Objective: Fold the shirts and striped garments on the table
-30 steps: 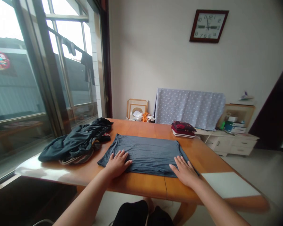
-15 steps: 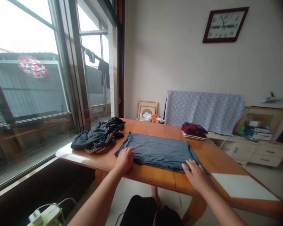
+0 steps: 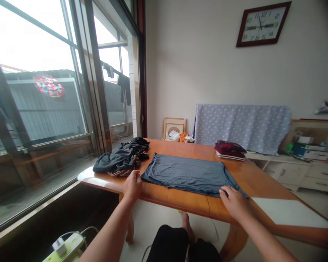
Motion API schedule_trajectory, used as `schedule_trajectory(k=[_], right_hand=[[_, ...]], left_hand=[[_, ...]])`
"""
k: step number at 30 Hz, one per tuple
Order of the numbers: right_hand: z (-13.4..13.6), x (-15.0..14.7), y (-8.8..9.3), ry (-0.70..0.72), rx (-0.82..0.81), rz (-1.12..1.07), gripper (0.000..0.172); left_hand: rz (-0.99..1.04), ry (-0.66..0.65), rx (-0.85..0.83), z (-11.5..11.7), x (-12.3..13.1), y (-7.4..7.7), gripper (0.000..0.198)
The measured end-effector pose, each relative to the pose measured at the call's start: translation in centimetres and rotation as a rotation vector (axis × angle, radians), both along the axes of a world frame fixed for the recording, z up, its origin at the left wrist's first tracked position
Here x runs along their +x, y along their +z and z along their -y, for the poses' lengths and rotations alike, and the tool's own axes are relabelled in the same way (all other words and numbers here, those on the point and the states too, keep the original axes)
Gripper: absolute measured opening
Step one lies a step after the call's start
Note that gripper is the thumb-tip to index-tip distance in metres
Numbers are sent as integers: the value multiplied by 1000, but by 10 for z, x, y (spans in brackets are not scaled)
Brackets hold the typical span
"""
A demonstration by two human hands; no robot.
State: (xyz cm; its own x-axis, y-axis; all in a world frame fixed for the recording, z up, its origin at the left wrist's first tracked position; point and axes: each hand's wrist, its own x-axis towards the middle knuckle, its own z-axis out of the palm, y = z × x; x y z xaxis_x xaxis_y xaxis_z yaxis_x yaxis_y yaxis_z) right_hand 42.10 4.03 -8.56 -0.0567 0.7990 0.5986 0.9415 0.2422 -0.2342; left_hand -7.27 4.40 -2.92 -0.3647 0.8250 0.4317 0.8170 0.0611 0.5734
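Observation:
A dark blue-grey garment [image 3: 186,173] lies folded into a flat, wide rectangle on the wooden table [image 3: 177,203], slightly wrinkled along its front edge. At its near left corner is my left hand [image 3: 131,186], fingers curled together at the cloth's edge; the fingertips are partly hidden. My right hand [image 3: 233,202] is at the near right corner, its fingers bent over the fabric edge and closed on it. To the left, just beyond my left hand, a loose heap of dark clothes [image 3: 120,158] is crumpled near the window side.
A stack of folded dark red clothes [image 3: 229,150] sits at the table's far right. A white sheet [image 3: 289,212] lies on the right side. Behind stand a dotted cloth cover [image 3: 240,127] and a white cabinet [image 3: 297,174]. A power strip [image 3: 68,247] is low at left.
My left hand has slid left along the front edge to the garment's near left corner. My right hand stays by the near right corner, its fingers more curled. The view has shifted slightly.

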Motion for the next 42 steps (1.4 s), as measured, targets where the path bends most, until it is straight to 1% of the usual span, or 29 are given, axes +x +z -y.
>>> schedule_trajectory(k=[4, 6, 9, 11, 13, 16, 18, 21, 24, 26, 28, 30, 33, 35, 36, 38, 40, 42], right_hand=[[1, 0, 1, -1, 21, 9, 30], [1, 0, 2, -4, 17, 18, 30], [2, -1, 3, -9, 9, 24, 30], [2, -2, 4, -13, 4, 23, 30], [3, -2, 5, -14, -4, 18, 29], [4, -3, 7, -12, -17, 9, 29], [4, -3, 7, -11, -21, 5, 29], [4, -4, 7, -5, -18, 5, 29], [4, -5, 7, -1, -2, 7, 29], [4, -6, 7, 0, 9, 8, 29], [4, -7, 8, 0, 16, 10, 28], [5, -7, 9, 1, 12, 13, 27], [7, -9, 11, 6, 10, -1, 27], [8, -10, 14, 13, 46, -31, 25], [9, -11, 15, 21, 72, -44, 24], [11, -14, 19, 46, 105, -48, 25], [14, -16, 23, 60, 86, -18, 22], [18, -19, 27, 35, 55, 12, 22]], left_hand=[[-113, -69, -60, 1, 8, 1, 34], [-157, -82, -94, 4, 11, 2, 27], [-187, -63, -128, 10, 12, 3, 18], [-214, -49, -124, 13, 13, 4, 20], [-256, -42, -83, 15, 15, 5, 22], [-323, -66, -36, 18, 20, 7, 24], [-353, -87, -64, 19, 22, 8, 25], [-368, -65, -103, 18, 24, 8, 30], [-367, -47, -69, 14, 27, 8, 29], [-366, -87, -28, 11, 33, 8, 29], [-375, -166, 4, 10, 39, 8, 30], [-392, -233, -1, 11, 45, 9, 28], [-399, -229, -48, 13, 52, 10, 31], [-391, -200, -40, 12, 56, 11, 31], [-390, -207, -20, 11, 58, 11, 30], [-394, -280, 29, 9, 65, 12, 29], [-405, -389, 53, 9, 72, 13, 30], [-431, -473, 39, 10, 79, 13, 30]])
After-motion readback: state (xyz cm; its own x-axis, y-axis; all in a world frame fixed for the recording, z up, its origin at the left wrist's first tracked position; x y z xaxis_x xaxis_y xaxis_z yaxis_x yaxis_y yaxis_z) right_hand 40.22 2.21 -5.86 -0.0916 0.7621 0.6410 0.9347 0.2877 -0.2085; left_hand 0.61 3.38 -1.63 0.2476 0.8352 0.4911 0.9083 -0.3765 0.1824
